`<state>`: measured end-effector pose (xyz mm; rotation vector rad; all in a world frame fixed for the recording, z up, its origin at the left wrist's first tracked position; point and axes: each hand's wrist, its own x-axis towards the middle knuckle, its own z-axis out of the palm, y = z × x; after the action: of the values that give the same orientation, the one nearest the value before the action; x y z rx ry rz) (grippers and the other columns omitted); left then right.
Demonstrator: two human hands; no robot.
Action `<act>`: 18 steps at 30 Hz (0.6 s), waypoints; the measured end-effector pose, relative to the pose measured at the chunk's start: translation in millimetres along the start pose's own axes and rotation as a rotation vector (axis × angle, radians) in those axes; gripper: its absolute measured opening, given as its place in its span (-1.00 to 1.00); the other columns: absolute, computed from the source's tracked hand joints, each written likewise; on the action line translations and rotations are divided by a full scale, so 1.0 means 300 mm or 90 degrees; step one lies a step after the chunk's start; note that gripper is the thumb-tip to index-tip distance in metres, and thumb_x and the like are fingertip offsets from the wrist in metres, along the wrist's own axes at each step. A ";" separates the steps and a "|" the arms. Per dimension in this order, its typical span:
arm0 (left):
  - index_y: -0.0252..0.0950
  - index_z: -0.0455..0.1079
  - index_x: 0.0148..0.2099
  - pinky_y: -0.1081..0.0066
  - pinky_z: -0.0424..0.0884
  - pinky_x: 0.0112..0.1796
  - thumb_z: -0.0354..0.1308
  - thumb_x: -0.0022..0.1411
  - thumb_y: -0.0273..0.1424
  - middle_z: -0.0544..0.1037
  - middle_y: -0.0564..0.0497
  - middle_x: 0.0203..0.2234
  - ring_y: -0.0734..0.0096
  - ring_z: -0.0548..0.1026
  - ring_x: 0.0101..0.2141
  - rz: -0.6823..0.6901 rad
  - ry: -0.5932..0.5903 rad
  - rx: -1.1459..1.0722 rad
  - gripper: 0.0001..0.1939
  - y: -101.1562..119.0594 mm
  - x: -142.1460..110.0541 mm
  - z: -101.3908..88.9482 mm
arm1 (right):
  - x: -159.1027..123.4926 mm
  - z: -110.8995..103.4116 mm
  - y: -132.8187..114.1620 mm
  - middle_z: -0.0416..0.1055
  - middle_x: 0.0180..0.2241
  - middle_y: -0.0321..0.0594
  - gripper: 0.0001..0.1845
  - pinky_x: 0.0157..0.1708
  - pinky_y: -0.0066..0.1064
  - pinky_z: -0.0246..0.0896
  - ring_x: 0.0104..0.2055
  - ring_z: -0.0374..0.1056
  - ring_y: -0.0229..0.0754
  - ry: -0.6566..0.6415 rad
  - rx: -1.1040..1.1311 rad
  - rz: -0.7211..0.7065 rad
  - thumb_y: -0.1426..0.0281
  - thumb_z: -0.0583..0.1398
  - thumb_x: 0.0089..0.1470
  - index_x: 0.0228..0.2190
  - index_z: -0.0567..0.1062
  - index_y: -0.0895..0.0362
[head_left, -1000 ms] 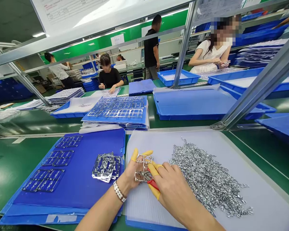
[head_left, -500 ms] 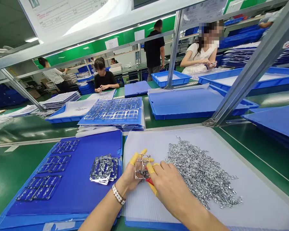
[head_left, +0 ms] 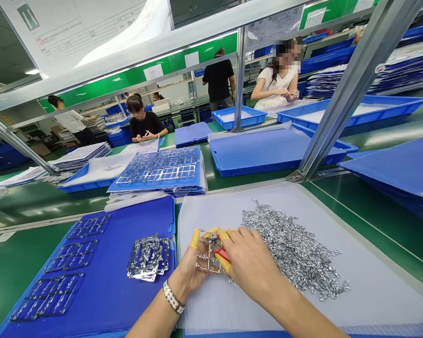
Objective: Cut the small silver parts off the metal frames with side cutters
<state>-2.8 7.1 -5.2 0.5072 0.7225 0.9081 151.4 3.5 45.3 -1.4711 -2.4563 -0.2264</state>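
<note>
My left hand (head_left: 190, 267), with yellow finger cots, is closed on a small shiny metal frame of parts (head_left: 207, 256), held upright over a white sheet (head_left: 232, 211). My right hand (head_left: 250, 265) grips red-handled cutters (head_left: 221, 253) with their jaws at the frame's top. Just right of the hands lies a heap of small cut metal pieces (head_left: 289, 249). A little stack of bare metal frames (head_left: 148, 257) rests on a blue sheet (head_left: 120, 295) to the left.
Flat frames (head_left: 59, 281) lie in rows on the blue sheet. A stack of blue sheets with frames (head_left: 160, 169) sits behind, with blue trays (head_left: 268, 150) and a slanted metal post (head_left: 338, 98) to the right. Other people work at benches beyond.
The view has shifted right and down. My hands have turned the frame, and the cutters now sit at its upper end rather than its middle.
</note>
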 end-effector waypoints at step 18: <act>-0.26 0.31 0.15 0.41 0.42 -0.42 -0.17 0.22 0.09 0.51 -0.16 -0.13 0.35 0.50 -0.37 0.015 0.054 0.076 -0.33 0.006 -0.008 0.015 | 0.013 -0.015 -0.002 0.45 -0.38 -0.20 -0.71 -0.35 -0.24 -0.10 -0.30 0.27 -0.07 -0.019 0.011 -0.015 0.34 0.21 0.04 -0.16 0.45 0.14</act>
<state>-1.4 5.6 -0.2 0.5858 0.8533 0.9158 149.7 5.2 50.9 -1.4491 -2.4933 -0.1881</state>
